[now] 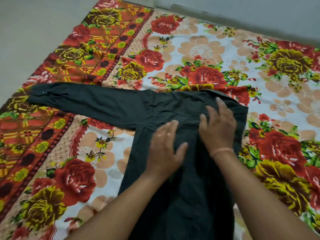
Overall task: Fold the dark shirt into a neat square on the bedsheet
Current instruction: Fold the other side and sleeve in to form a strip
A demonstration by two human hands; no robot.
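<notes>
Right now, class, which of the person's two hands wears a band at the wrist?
The right hand, lying flat on the dark shirt nearer the collar, has a thin pale band around its wrist. The left hand has a bare wrist.

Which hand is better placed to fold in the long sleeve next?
Probably the left hand. It rests flat on the shirt nearer the sleeve, which stretches out to the left; the right hand lies by the collar.

Bare grey floor [26,32] meets what seems a wall [259,9].
</notes>
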